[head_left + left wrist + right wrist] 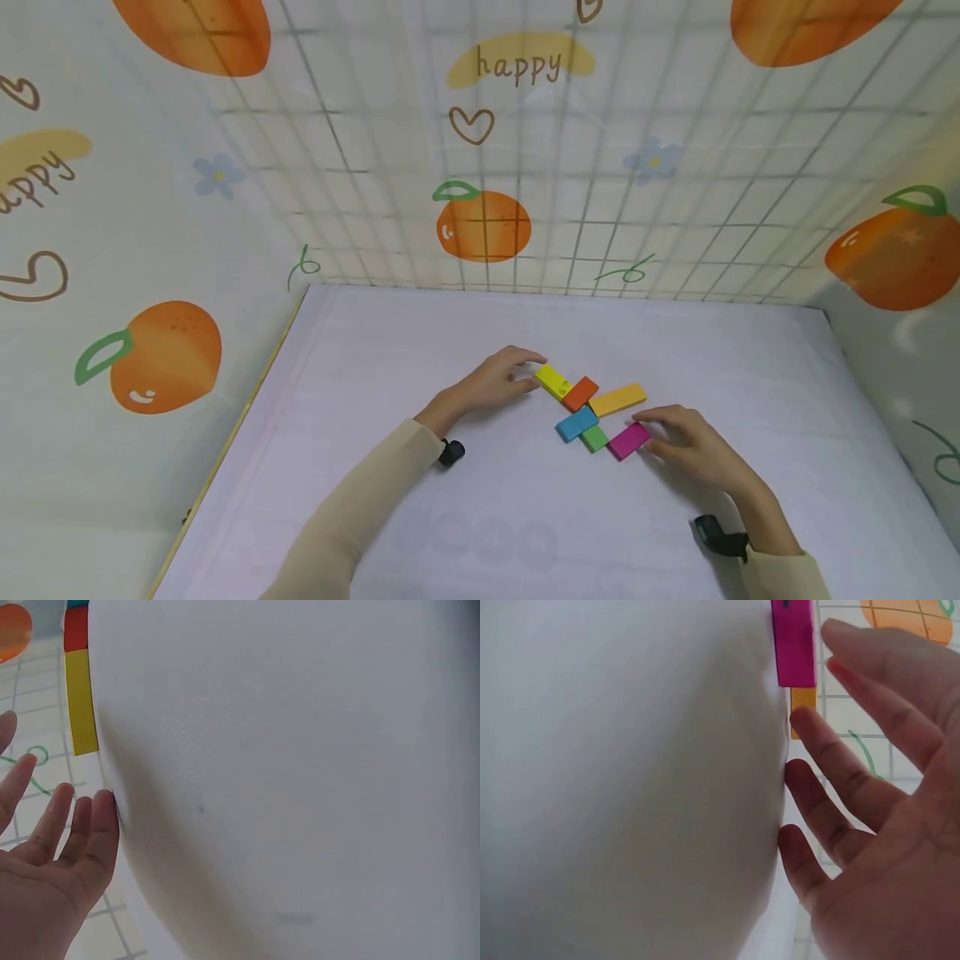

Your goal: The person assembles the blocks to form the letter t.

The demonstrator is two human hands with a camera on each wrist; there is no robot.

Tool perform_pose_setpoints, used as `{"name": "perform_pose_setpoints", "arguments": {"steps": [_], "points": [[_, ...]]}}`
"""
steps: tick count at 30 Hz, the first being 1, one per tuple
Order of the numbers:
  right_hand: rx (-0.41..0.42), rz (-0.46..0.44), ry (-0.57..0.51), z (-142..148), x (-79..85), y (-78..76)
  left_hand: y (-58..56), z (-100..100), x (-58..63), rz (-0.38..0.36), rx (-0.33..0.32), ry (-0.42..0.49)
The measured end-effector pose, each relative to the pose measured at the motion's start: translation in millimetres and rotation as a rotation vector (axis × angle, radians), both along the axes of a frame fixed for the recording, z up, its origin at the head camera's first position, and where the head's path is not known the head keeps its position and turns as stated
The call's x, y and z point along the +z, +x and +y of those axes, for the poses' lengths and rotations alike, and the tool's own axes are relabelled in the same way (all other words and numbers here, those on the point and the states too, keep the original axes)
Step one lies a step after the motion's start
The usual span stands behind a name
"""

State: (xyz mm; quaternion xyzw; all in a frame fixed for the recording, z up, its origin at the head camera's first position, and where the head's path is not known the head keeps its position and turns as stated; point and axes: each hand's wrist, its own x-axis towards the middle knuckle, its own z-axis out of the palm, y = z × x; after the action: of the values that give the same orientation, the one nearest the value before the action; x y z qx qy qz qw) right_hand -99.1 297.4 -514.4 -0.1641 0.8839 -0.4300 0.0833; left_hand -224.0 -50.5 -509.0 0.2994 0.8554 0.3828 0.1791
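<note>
Several coloured wooden-looking blocks lie in a loose cluster on the white table. A yellow block (551, 380) touches a red-orange block (581, 394), with an amber block (618, 400) to its right. Nearer are a blue block (577, 424), a green block (595, 438) and a magenta block (628, 441). My left hand (498, 379) is just left of the yellow block, thumb and fingers spread; the left wrist view shows a gap to it. My right hand (697, 446) is beside the magenta block's right end, its thumb and forefinger apart; the right wrist view (900, 802) shows no grip.
The white tabletop (390, 333) reaches back to a hanging cloth (375, 217) printed with oranges, over a wire grid. Cloth also rises at the left and right sides. Dark wrist cameras sit at the left (452, 453) and right (718, 536) sleeves.
</note>
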Motion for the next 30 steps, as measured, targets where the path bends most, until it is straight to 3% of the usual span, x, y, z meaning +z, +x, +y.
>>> {"name": "perform_pose_setpoints", "arguments": {"steps": [6,13,22,30], "points": [[0.004,0.005,0.004,-1,-1.0,0.7,-10.1,9,-5.0,-0.014,-0.03,-0.06],[-0.011,0.0,0.044,-2,-1.3,0.8,-16.2,12,-11.8,-0.075,-0.011,-0.15],[0.005,0.066,0.131,-4,-1.2,0.3,-15.8,20,-7.8,-0.04,-0.035,-0.241],[0.018,0.09,0.206,-6,-2.6,-0.8,-16.6,20,-9.8,0.008,-0.068,-0.268]]}}
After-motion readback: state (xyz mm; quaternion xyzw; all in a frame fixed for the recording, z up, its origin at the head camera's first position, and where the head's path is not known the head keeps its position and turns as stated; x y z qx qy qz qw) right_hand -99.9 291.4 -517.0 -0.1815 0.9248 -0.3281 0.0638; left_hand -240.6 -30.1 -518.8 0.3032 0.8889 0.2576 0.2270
